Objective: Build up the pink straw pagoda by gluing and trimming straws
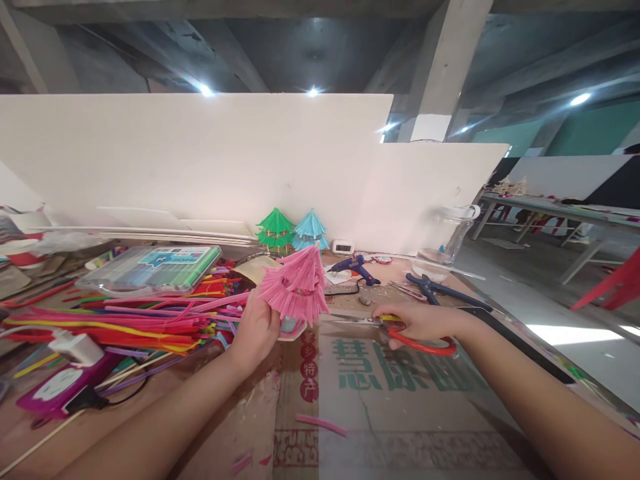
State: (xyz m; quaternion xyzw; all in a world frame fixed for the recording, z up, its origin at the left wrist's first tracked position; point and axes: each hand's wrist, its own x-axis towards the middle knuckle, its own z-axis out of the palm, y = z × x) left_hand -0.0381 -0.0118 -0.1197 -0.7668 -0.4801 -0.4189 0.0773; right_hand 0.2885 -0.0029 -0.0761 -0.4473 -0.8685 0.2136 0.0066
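Observation:
My left hand (259,328) is closed round the lower left side of a pink two-tiered tree (296,287) made of pipe cleaners, held upright above the cardboard. Its base is partly hidden behind my fingers. In my right hand (413,322) is a pair of scissors with orange-red handles (430,346); the blades (349,320) point left toward the tree's lower edge. A short pink pipe cleaner piece (321,425) lies on the cardboard below. Behind stand a green tree (275,230) and a light blue tree (311,229) of the same shape.
Bundles of coloured pipe cleaners (110,327) and a clear marker case (155,269) fill the left. A purple power strip (65,390) lies nearer. Behind my right hand are a glue gun (356,268), dark blue pliers (430,288) and a clear jug (443,240). A white board (200,160) stands behind.

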